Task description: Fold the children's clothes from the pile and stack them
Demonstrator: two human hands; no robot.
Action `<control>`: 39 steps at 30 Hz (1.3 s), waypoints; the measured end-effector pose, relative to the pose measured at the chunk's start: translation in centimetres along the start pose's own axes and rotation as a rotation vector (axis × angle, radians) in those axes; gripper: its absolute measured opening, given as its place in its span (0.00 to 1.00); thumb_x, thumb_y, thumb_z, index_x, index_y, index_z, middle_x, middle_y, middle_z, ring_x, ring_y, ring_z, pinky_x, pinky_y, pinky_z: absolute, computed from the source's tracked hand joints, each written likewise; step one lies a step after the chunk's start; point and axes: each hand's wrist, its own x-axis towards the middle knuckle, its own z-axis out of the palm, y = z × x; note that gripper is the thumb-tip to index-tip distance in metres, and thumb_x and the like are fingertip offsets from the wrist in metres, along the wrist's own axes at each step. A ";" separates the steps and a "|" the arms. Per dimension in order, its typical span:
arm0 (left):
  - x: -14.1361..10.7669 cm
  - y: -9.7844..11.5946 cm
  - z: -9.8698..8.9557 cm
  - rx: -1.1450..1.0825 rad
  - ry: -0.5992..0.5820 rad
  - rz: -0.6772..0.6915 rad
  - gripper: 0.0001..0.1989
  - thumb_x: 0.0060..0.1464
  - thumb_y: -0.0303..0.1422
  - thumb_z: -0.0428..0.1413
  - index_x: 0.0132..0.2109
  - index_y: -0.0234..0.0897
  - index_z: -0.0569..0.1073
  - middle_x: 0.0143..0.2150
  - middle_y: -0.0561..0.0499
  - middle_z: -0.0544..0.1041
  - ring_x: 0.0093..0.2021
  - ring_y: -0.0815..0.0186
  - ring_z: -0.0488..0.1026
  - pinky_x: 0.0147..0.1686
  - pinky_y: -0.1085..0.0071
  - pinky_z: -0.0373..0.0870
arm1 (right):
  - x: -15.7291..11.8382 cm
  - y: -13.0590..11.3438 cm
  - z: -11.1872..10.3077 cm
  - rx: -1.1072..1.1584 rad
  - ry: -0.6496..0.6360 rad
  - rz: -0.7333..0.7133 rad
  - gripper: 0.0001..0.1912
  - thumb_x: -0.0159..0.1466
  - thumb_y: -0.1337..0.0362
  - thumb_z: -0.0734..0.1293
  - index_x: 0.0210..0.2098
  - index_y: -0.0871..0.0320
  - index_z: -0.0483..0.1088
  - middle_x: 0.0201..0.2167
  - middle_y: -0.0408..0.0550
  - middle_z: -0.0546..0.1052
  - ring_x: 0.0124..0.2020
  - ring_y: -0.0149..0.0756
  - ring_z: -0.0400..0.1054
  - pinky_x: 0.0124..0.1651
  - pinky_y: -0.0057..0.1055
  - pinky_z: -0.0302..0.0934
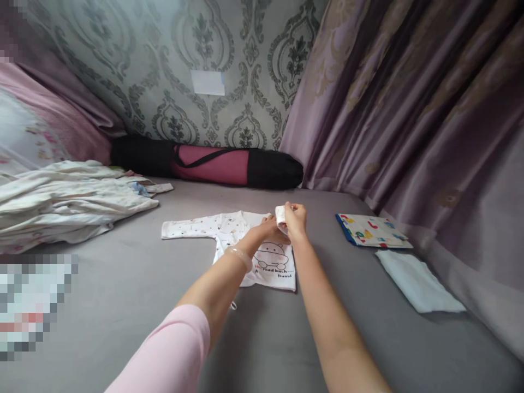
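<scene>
A small white baby shirt (229,224) with a printed cartoon animal and lettering lies spread on the grey bed surface. One sleeve stretches out to the left. The other sleeve is folded back over the body, its cuff raised off the fabric. My right hand (296,219) pinches that cuff between thumb and fingers. Just left of it, my left hand (273,228) lies flat on the upper part of the shirt, fingers stretched forward and partly hidden. A clear bangle circles my left wrist. Below the hem, a thin white tie shows.
A heap of pale clothes (73,202) lies at the left. Along the patterned wall rests a long black and maroon bag (213,164). To the right are a colourful folded cloth item (374,230) and a folded pale cloth (420,281), near the purple curtains (393,98).
</scene>
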 end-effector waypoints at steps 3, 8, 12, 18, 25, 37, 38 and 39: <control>-1.1 -0.9 -0.4 -0.054 0.076 0.061 0.32 0.43 0.44 0.63 0.56 0.41 0.70 0.58 0.41 0.70 0.58 0.47 0.64 0.56 0.56 0.62 | -0.1 -0.5 -0.7 0.037 0.028 0.031 0.22 0.63 0.53 0.60 0.49 0.62 0.66 0.35 0.56 0.76 0.24 0.37 0.70 0.16 0.28 0.61; -4.5 -2.6 -2.3 -0.234 0.303 -0.149 0.22 0.54 0.35 0.55 0.55 0.31 0.70 0.55 0.38 0.72 0.55 0.55 0.69 0.55 0.62 0.65 | -0.8 -1.1 0.2 0.075 0.037 0.051 0.21 0.62 0.53 0.60 0.49 0.62 0.66 0.38 0.57 0.76 0.25 0.37 0.71 0.17 0.29 0.62; -7.7 -3.8 -3.3 -0.601 0.455 -0.438 0.18 0.60 0.35 0.48 0.54 0.29 0.69 0.47 0.39 0.77 0.44 0.61 0.76 0.42 0.68 0.72 | -2.4 -1.4 2.1 0.100 -0.007 0.014 0.20 0.63 0.53 0.61 0.48 0.60 0.65 0.40 0.59 0.75 0.26 0.38 0.71 0.17 0.29 0.63; -9.7 -4.8 -1.8 -0.777 0.526 -0.553 0.23 0.62 0.43 0.46 0.54 0.30 0.68 0.42 0.42 0.76 0.34 0.65 0.75 0.35 0.70 0.71 | -4.2 -0.8 3.1 0.024 -0.446 -0.022 0.23 0.68 0.48 0.54 0.52 0.58 0.63 0.45 0.55 0.76 0.26 0.32 0.73 0.25 0.28 0.68; -9.3 -5.6 -0.2 -0.655 0.655 -0.447 0.25 0.52 0.31 0.56 0.59 0.37 0.67 0.37 0.49 0.75 0.35 0.66 0.72 0.39 0.69 0.70 | -2.3 1.5 0.2 -0.365 -0.351 -0.301 0.17 0.69 0.64 0.53 0.47 0.58 0.70 0.47 0.53 0.77 0.49 0.37 0.71 0.52 0.33 0.62; -9.2 -5.4 -0.4 0.017 0.760 -0.257 0.21 0.58 0.24 0.45 0.57 0.33 0.67 0.63 0.37 0.64 0.66 0.53 0.57 0.62 0.53 0.55 | -5.4 3.2 2.0 -0.924 -0.581 -0.606 0.30 0.70 0.59 0.50 0.67 0.71 0.50 0.70 0.59 0.45 0.70 0.47 0.33 0.68 0.47 0.28; -9.2 -5.1 -0.3 0.037 0.713 -0.243 0.21 0.59 0.24 0.44 0.58 0.34 0.67 0.62 0.39 0.66 0.65 0.55 0.59 0.63 0.53 0.54 | -5.5 3.1 2.1 -0.928 -0.578 -0.614 0.30 0.70 0.59 0.49 0.67 0.71 0.49 0.70 0.59 0.45 0.71 0.46 0.32 0.68 0.47 0.27; -9.2 -4.8 -0.2 0.050 0.664 -0.223 0.22 0.59 0.23 0.43 0.59 0.34 0.65 0.61 0.40 0.68 0.64 0.56 0.60 0.63 0.54 0.53 | -5.6 3.0 2.2 -0.926 -0.579 -0.632 0.31 0.70 0.59 0.48 0.67 0.71 0.49 0.70 0.59 0.44 0.71 0.46 0.32 0.68 0.46 0.27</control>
